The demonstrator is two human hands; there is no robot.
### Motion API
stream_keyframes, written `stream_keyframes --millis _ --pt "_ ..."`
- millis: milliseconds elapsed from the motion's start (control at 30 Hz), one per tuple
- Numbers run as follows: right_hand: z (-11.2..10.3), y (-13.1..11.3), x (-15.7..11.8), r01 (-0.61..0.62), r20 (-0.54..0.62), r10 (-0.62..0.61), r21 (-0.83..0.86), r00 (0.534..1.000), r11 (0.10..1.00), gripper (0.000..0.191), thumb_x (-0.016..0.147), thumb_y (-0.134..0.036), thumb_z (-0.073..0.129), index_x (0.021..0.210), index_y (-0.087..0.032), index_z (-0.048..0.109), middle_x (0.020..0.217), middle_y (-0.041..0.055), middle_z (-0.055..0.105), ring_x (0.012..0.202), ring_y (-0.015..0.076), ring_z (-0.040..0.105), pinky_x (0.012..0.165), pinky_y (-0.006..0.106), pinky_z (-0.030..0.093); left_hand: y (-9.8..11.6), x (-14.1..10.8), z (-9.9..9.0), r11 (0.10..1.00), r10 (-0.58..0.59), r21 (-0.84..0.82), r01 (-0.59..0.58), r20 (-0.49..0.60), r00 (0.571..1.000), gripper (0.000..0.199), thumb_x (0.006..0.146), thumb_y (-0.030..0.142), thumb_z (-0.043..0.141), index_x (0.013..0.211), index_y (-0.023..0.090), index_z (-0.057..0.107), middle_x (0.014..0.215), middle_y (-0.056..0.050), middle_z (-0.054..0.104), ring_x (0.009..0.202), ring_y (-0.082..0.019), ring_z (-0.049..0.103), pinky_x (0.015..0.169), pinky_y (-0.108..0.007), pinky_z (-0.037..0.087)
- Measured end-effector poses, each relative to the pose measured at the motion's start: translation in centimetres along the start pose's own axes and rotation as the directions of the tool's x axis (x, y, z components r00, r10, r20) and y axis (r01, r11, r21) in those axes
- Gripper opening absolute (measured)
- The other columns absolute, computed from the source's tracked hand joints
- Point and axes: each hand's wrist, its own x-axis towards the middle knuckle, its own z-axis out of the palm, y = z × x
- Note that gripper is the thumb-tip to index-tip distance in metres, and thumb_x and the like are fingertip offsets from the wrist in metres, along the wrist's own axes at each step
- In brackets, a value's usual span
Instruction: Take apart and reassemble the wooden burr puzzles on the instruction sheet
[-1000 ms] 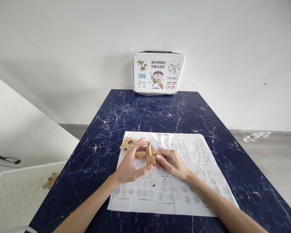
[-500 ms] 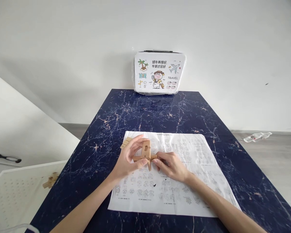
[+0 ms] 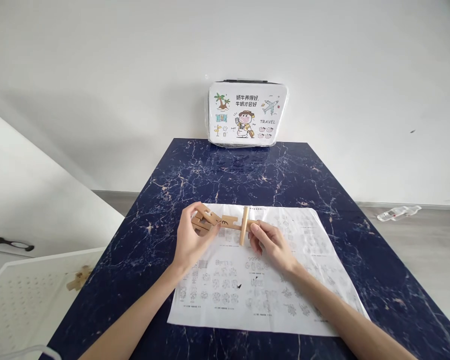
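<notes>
In the head view, my left hand pinches a notched wooden puzzle piece between thumb and fingers. Two crossed wooden puzzle pieces are gripped at their right end by my right hand. One of these lies sideways, with cut-out notches and a dark printed mark. The other is a narrow bar standing across it. My left thumb tip meets the left end of the sideways piece. More wooden pieces lie just behind my left fingers, partly hidden. Below both hands spreads a printed instruction sheet.
The sheet covers the near part of a dark blue marbled table. A white cartoon-printed case stands at the far edge against the wall. Left and lower, a white perforated surface carries wooden pieces. Clear plastic lies at right on the floor.
The left hand has moved away from the crossed pieces and now grips a separate notched piece. My right hand has turned the crossed pieces and raised them slightly.
</notes>
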Motion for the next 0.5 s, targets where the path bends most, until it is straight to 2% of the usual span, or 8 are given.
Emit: stream_keyframes --millis 167,267,367,433,500 --pt "0.0 0.1 0.0 -0.005 0.019 0.006 -0.018 1.000 1.000 0.048 0.108 -0.060 0.052 0.082 -0.021 0.062 0.058 -0.0015 0.060 0.050 0.0136 0.050 0.053 0.031 0.040 -1.2 -0.3 0.2 0.978 0.118 0.167 -0.124 0.043 0.992 0.059 0.086 0.034 0.085 0.134 0.030 0.052 0.136 -0.011 0.062 0.126 -0.036 0.061 0.106 -0.061 0.052" --pt "0.0 0.1 -0.1 -0.001 0.039 0.002 -0.035 0.999 0.999 0.047 0.109 -0.060 0.052 0.081 -0.022 0.061 0.060 -0.0013 0.060 0.052 0.0137 0.051 0.055 0.031 0.041 -1.3 -0.5 0.3 0.961 0.175 0.210 -0.181 0.046 0.983 0.066 0.085 0.030 0.084 0.141 0.030 0.048 0.144 -0.013 0.057 0.134 -0.038 0.055 0.110 -0.066 0.049" --pt "-0.1 0.1 -0.1 0.000 0.059 0.003 -0.055 0.998 0.998 0.048 0.109 -0.059 0.052 0.079 -0.022 0.061 0.062 -0.0009 0.061 0.054 0.0135 0.052 0.056 0.031 0.041 -0.4 -0.5 0.2 0.962 0.213 0.168 -0.214 0.023 0.977 0.058 0.095 0.030 0.074 0.146 0.030 0.045 0.155 -0.015 0.046 0.146 -0.038 0.046 0.117 -0.066 0.044" --pt "-0.1 0.2 -0.1 0.002 0.081 0.003 -0.054 0.997 0.999 0.048 0.109 -0.058 0.052 0.079 -0.021 0.062 0.062 -0.0010 0.061 0.054 0.0133 0.053 0.056 0.030 0.041 0.5 -0.6 0.1 0.962 0.255 0.100 -0.255 0.013 0.967 0.041 0.105 0.027 0.058 0.145 0.030 0.047 0.157 -0.014 0.046 0.148 -0.033 0.045 0.120 -0.062 0.044" --pt "-0.2 0.1 -0.1 0.008 0.121 -0.004 -0.035 0.993 0.999 0.048 0.109 -0.056 0.054 0.079 -0.021 0.063 0.062 -0.0008 0.061 0.055 0.0132 0.053 0.056 0.030 0.042 1.3 -0.6 -0.1 0.939 0.340 0.049 -0.341 0.022 0.940 0.038 0.109 0.027 0.051 0.146 0.030 0.048 0.157 -0.013 0.048 0.148 -0.031 0.047 0.122 -0.060 0.043"
